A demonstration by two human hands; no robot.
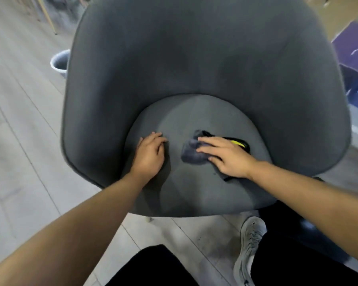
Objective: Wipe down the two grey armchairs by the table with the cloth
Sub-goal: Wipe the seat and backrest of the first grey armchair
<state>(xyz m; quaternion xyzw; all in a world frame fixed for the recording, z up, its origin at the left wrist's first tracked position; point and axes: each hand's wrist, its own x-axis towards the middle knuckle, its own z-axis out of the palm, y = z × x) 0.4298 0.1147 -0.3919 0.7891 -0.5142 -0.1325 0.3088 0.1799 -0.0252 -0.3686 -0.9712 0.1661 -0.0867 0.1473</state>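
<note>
- While your right hand (229, 157) lies flat on the cloth (191, 156), fingers straight and spread, it pins the rag by palm pressure only. Nothing is curled round it or pinched.
- L hand (150, 153) rests on the seat cushion (194, 193) just left of the cloth and apart from it. Fingers loosely bent, tips on the fabric, holding nothing. Reads as a brace.
- Cloth loc: mid-seat of the grey armchair (91, 131), bunched. Dark blue-grey folds poke out ahead of your fingers; a black bit w/ a yellow-green stripe shows beyond the knuckles.
- Handling, cloth (judgement): light, limp, no stiffness. It will prob. ruck up and roll under a flat palm. Better hold: fold to a pad, thumb hooked over the near edge, loose corner tucked into the palm.
- Handling, chair (judgement): padded seat gives under pressure, and the fabric grips rather than slips, so expect drag. One thin leg (150, 219) shows under the front edge. The chair may skid on the plank floor (19, 141) if you push hard twd the backrest (194, 58); steady it w/ the L hand.
- Progress: work is on the seat. Darker patches on the backrest may be damp, can't tell. 2nd armchair not in view.
- Nearby: pale bucket (60, 61) on the floor past the chair on your L; your grey shoe (250, 244) near the front edge.
</note>
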